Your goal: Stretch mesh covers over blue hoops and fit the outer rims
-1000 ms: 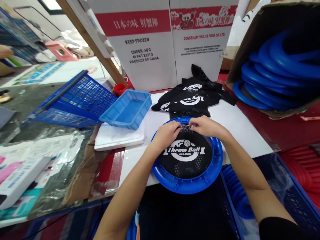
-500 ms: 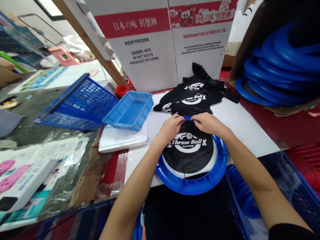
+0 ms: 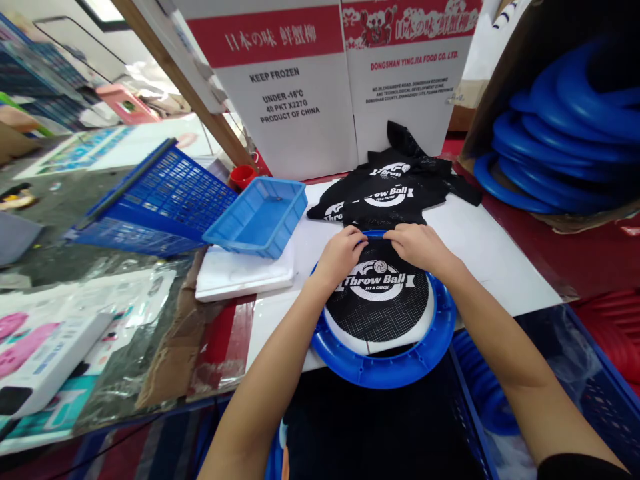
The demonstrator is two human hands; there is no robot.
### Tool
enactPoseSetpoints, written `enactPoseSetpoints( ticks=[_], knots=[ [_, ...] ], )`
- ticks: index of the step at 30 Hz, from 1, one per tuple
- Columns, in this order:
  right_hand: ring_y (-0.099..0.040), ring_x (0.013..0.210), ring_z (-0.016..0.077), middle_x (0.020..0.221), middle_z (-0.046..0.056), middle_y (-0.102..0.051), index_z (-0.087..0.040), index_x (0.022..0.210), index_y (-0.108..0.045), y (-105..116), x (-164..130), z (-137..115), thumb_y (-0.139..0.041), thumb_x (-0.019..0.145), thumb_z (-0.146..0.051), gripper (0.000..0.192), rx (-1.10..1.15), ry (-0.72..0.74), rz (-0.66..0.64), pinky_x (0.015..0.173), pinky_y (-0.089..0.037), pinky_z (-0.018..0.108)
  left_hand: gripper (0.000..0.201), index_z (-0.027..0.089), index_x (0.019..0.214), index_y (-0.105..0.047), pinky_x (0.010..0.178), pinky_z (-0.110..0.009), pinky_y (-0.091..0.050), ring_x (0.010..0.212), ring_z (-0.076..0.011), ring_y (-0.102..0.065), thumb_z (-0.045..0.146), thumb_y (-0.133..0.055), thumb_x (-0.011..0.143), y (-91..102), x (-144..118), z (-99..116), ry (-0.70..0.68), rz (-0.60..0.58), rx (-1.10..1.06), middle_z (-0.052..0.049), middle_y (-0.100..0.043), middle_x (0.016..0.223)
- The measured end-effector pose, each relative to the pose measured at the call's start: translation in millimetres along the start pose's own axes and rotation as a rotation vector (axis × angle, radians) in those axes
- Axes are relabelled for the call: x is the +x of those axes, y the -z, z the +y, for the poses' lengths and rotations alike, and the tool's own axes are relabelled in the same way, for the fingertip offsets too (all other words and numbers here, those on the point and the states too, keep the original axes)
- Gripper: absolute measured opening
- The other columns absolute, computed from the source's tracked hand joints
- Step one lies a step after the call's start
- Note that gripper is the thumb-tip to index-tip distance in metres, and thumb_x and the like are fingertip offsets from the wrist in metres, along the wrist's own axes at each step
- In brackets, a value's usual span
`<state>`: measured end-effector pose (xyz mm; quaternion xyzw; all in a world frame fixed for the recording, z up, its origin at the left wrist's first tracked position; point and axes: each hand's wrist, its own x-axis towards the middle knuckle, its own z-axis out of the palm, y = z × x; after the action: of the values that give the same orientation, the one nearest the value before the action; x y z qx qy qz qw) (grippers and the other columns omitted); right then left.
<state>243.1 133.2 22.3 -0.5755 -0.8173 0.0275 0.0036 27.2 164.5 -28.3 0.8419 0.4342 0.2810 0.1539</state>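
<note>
Gripping black mesh (image 3: pixel 380 300) on blue ring (image 3: pixel 385 370), both hands (image 3: pixel 383 245)

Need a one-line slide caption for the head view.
Left hand and right hand pinch the far edge of a black mesh "Throw Ball" net over a blue plastic ring.

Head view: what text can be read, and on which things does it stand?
"Throw Ball": black mesh net in the blue ring.
"Throw Ball": spare nets.
"KEEP FROZEN UNDER -18°C 40 PKT X227G PRODUCT OF CHINA": left carton.
"DONGSHAN YINGJIA FOOD CO., LTD.": right carton; smaller print unreadable.
</note>
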Motion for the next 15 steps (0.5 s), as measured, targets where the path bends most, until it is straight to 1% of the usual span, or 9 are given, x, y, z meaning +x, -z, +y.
enactPoseSetpoints(
  ticks=[3, 6, 10, 13, 15],
  knots=[
    [-0.068, 0.089, 0.0263, 0.113, 0.010, -0.073, -0.028, 0.130, -0.073, -1, 0, 0, -0.041, 0.104, -0.022, 0.042, -0.037, 0.012, -0.018, 0.066, -0.034, 0.035, 0.019, 0.019, 0.100, -0.080, 0.097, -0.039, -0.057, 0.097, -0.0244, -0.070, 0.020, -0.061, 0.099, 0.1, 0, 0, 0.017, -0.015, 0.025, -0.010, -0.073, 0.110],
    [-0.067, 0.084, 0.0253, 0.112, 0.012, -0.071, -0.027, 0.129, -0.074, -2, -1, -1, -0.040, 0.104, -0.019, 0.043, -0.080, 0.031, -0.033, 0.066, -0.033, 0.036, 0.021, 0.019, 0.102, -0.081, 0.095, -0.040, -0.057, 0.097, -0.0254, -0.070, 0.019, -0.060, 0.100, 2.4, -2, 1, 0.040, -0.053, 0.081, -0.010, -0.073, 0.111],
    [-0.067, 0.082, 0.0241, 0.113, 0.012, -0.070, -0.027, 0.133, -0.072, -1, -3, -3, -0.039, 0.102, -0.015, 0.047, -0.119, 0.063, -0.059, 0.064, -0.030, 0.035, 0.024, 0.019, 0.103, -0.080, 0.087, -0.038, -0.057, 0.094, -0.0251, -0.070, 0.019, -0.056, 0.102, 8.5, -7, 6, 0.059, -0.095, 0.183, -0.011, -0.070, 0.112],
    [-0.067, 0.082, 0.0238, 0.115, 0.012, -0.070, -0.026, 0.135, -0.070, 0, -5, -4, -0.039, 0.101, -0.014, 0.048, -0.135, 0.074, -0.074, 0.062, -0.026, 0.035, 0.025, 0.018, 0.109, -0.078, 0.083, -0.038, -0.057, 0.093, -0.0255, -0.071, 0.020, -0.054, 0.104, 13.9, -8, 14, 0.083, -0.151, 0.265, -0.012, -0.069, 0.117],
    [-0.067, 0.083, 0.0236, 0.116, 0.013, -0.069, -0.025, 0.135, -0.070, 0, -6, -5, -0.039, 0.101, -0.014, 0.048, -0.143, 0.085, -0.071, 0.062, -0.024, 0.035, 0.025, 0.016, 0.115, -0.076, 0.083, -0.038, -0.057, 0.094, -0.0264, -0.071, 0.020, -0.053, 0.106, 17.2, -7, 20, 0.113, -0.200, 0.316, -0.013, -0.068, 0.122]
  ],
)
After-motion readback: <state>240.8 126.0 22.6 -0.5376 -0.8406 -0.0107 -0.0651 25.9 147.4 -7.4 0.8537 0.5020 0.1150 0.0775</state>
